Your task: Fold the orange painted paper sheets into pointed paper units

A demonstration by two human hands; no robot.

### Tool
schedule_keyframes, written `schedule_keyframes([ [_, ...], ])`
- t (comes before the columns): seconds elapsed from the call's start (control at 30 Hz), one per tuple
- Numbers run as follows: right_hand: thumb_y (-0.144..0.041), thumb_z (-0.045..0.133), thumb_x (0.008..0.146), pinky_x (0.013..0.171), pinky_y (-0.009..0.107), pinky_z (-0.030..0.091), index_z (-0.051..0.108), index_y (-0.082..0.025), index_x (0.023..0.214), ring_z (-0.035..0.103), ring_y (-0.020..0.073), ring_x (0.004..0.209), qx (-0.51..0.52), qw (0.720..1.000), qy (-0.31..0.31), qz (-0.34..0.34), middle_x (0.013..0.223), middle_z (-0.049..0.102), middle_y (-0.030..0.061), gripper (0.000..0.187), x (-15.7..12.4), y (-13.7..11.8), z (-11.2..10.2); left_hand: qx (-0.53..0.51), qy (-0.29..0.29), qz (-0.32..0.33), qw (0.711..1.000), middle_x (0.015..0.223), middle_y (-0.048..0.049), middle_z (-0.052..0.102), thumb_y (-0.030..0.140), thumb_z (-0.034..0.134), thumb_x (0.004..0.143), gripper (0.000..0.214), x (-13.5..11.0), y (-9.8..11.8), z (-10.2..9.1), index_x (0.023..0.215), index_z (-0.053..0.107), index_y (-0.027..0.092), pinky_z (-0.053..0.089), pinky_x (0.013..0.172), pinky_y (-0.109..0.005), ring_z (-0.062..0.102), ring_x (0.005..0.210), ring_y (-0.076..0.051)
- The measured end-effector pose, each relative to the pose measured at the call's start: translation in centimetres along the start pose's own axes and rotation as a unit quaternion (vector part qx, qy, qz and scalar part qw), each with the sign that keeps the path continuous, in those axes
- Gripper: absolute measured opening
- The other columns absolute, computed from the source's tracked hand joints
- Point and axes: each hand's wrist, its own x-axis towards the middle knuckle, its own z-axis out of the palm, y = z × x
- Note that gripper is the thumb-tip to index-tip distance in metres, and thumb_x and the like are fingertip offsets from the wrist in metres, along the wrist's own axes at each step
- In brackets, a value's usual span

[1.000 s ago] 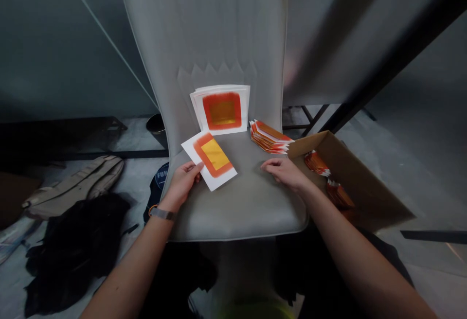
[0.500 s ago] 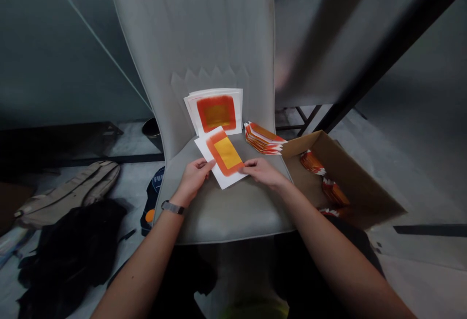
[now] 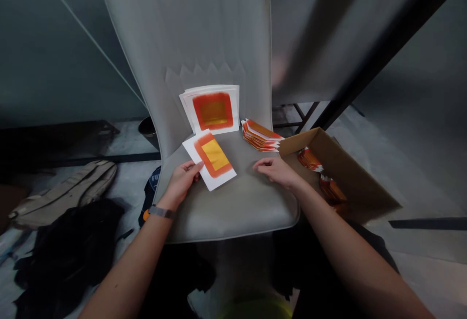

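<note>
We find the left hand (image 3: pixel 181 181) pinching the light, flexible printed paper sheet (image 3: pixel 213 156) by its lower-left edge, the proper hold, while the right hand (image 3: pixel 276 171) lies open over the chair seat (image 3: pixel 226 212).

A bare workroom, by the look of it: grey floor (image 3: pixel 430 280) at lower right, dark metal frame (image 3: pixel 386 51) at upper right, office chair (image 3: pixel 226 212) at centre, cardboard box (image 3: pixel 350 173) and backpack (image 3: pixel 62 195) on the floor.

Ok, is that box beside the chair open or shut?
Open: orange-edged paper bundles show inside the cardboard box.

A beige backpack (image 3: pixel 62 195) beside a heap of black cloth (image 3: pixel 69 256) on the concrete floor (image 3: pixel 127 197)
</note>
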Motion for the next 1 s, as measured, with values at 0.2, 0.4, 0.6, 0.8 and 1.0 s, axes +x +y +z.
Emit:
schedule_keyframes([
  [0.2,-0.046,0.076,0.073,0.056,0.025,0.035,0.078,-0.018,0.084,0.049,0.0109,0.060,0.037,0.998,-0.040,-0.029,0.074,0.067,0.0016,0.030,0.3,-1.8,3.3,-0.013,-0.034,0.034,0.999,0.061,0.0008,0.056,0.043,0.082,0.076,0.029,-0.3,0.9,3.0,0.072,0.070,0.017,0.032,0.052,-0.024,0.045,0.054,-0.009],
  [0.4,-0.042,0.076,0.072,0.060,0.026,0.040,0.078,-0.017,0.084,0.055,0.0141,0.066,0.064,0.997,0.018,-0.039,0.077,0.070,0.0037,0.029,1.1,-1.7,3.9,-0.023,-0.022,0.032,0.999,0.059,0.0027,0.054,0.047,0.083,0.074,0.034,0.2,1.3,3.7,0.071,0.067,0.016,0.034,0.052,-0.023,0.044,0.054,-0.008],
  [0.6,-0.038,0.071,0.070,0.061,0.026,0.041,0.077,-0.017,0.078,0.056,0.0143,0.068,0.030,0.998,0.036,-0.046,0.074,0.069,0.0032,0.023,0.8,-0.2,1.2,-0.079,0.023,0.020,0.996,0.057,0.0039,0.048,0.044,0.083,0.073,0.034,1.0,0.6,1.2,0.069,0.063,0.017,0.033,0.050,-0.022,0.042,0.051,-0.008],
  [0.8,-0.044,0.073,0.069,0.050,0.024,0.032,0.076,-0.016,0.085,0.043,0.0103,0.052,0.039,0.997,0.062,0.004,0.061,0.058,-0.0011,0.033,0.0,0.3,0.6,-0.022,0.019,0.015,0.999,0.059,0.0023,0.054,0.044,0.083,0.072,0.030,0.3,0.5,1.1,0.074,0.069,0.017,0.032,0.050,-0.023,0.043,0.052,-0.009],
  [1.0,-0.050,0.077,0.071,0.050,0.024,0.032,0.077,-0.016,0.094,0.041,0.0093,0.052,0.088,0.996,0.017,-0.026,0.064,0.059,-0.0012,0.040,0.3,-0.1,2.6,0.038,-0.064,0.015,0.997,0.068,-0.0015,0.066,0.047,0.080,0.074,0.032,-1.6,1.3,4.7,0.083,0.076,0.017,0.036,0.055,-0.025,0.048,0.057,-0.011],
])
